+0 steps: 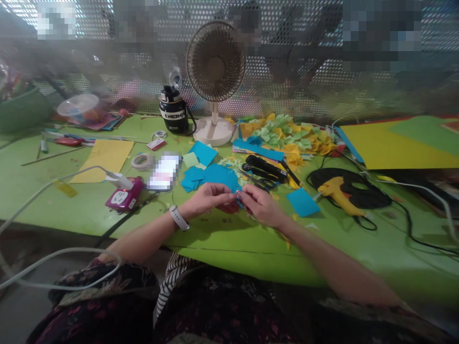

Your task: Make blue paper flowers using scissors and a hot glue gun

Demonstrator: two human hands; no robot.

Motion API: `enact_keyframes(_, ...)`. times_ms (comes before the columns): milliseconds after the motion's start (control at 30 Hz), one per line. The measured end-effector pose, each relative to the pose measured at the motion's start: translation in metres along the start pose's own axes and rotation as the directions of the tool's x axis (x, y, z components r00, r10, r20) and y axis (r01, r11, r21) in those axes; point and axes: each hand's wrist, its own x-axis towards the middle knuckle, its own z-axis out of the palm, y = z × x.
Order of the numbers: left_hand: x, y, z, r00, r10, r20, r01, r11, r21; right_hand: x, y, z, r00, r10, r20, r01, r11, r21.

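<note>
The left hand (211, 197) and right hand (264, 206) meet over the desk (222, 241), fingers pinched narrowly on a small blue paper piece (240, 202). It looks light, likely creases easily; edges seem the best hold.

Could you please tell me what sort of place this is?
Probably a paper-craft work area, though whether home or workshop I cannot tell. The green table holds cut blue paper pieces, a heap of yellow and pale green paper pieces and a yellow glue gun.
</note>
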Motion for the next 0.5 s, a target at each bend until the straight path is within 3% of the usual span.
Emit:
enact_keyframes(233, 0.0020, 0.0007, -0.0041, 1.000, 0.015, 0.007, -0.015, 0.999, 0.049, 0.0005, -0.0048, -0.0002, 0.998, -0.005, 0.070, 0.004, 1.000, 0.019)
enact_keyframes(367, 0.0023, -0.0026, -0.0060, 0.997, 0.064, -0.034, -0.060, 0.994, 0.095, 0.0005, -0.0053, -0.0028, 0.997, -0.009, 0.080, 0.023, 0.983, -0.182)
enact_keyframes(500, 0.0042, -0.0080, -0.0074, 0.994, 0.091, -0.064, -0.082, 0.987, 0.135, 0.0015, -0.0052, -0.0062, 0.995, -0.088, 0.052, 0.102, 0.883, -0.458)
